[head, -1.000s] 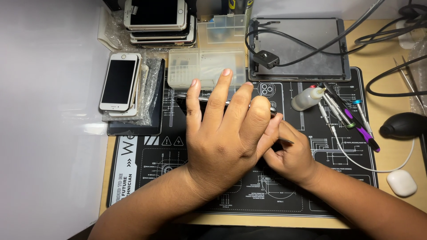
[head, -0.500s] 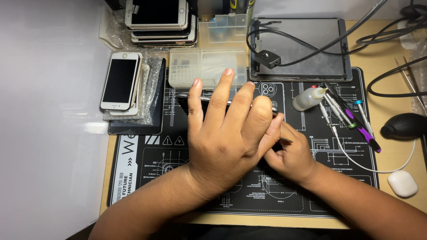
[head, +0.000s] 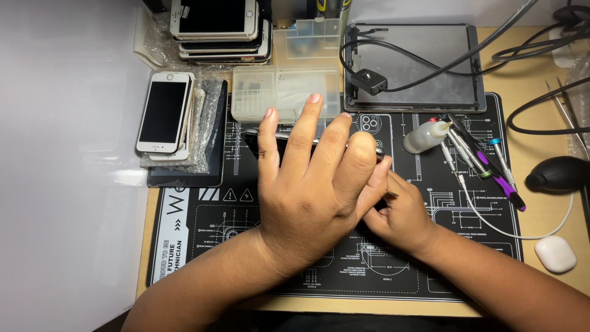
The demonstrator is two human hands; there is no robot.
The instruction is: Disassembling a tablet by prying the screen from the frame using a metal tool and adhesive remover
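Observation:
My left hand [head: 313,184] lies flat, fingers spread, pressing down on a dark phone [head: 251,138] that rests on the black repair mat [head: 203,215]. Only the phone's upper edge shows past my fingers. My right hand [head: 399,215] is tucked against the left hand's thumb side, fingers curled around a thin dark tool [head: 391,195]. Only the tool's tip shows, at the phone's right end. What the tip touches is hidden by my left hand.
A white phone [head: 163,114] tops a pile at the left, and more phones [head: 212,18] are stacked behind it. A clear parts box [head: 286,92] and a tablet frame [head: 412,67] lie beyond the mat. At the right are a squeeze bottle [head: 424,136], screwdrivers [head: 485,163], a black blower [head: 556,174] and a white charger [head: 555,253].
Both hands stay in place over the phone. My right hand has shifted very slightly down and right against the left.

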